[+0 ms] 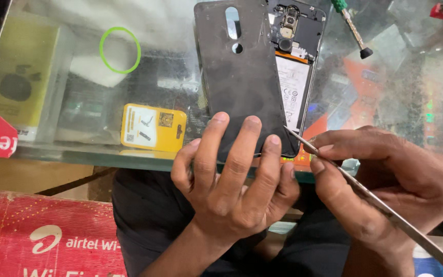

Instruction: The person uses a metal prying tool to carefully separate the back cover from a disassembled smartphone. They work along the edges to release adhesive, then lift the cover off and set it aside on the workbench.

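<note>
A smartphone (298,61) lies face down on a glass counter, its insides and white battery label showing on the right. Its dark back cover (242,77) is lifted and swung to the left, partly off the body. My left hand (232,174) holds the cover's lower end, fingers spread over its outer face. My right hand (385,179) pinches long metal tweezers (344,177), whose tip touches the seam between cover and phone at the lower right corner.
A screwdriver (354,28) with a green grip lies at the top right. A thin green ring (120,50) and a yellow packet (154,127) sit under or on the glass counter (78,154). A red carton (42,236) stands lower left.
</note>
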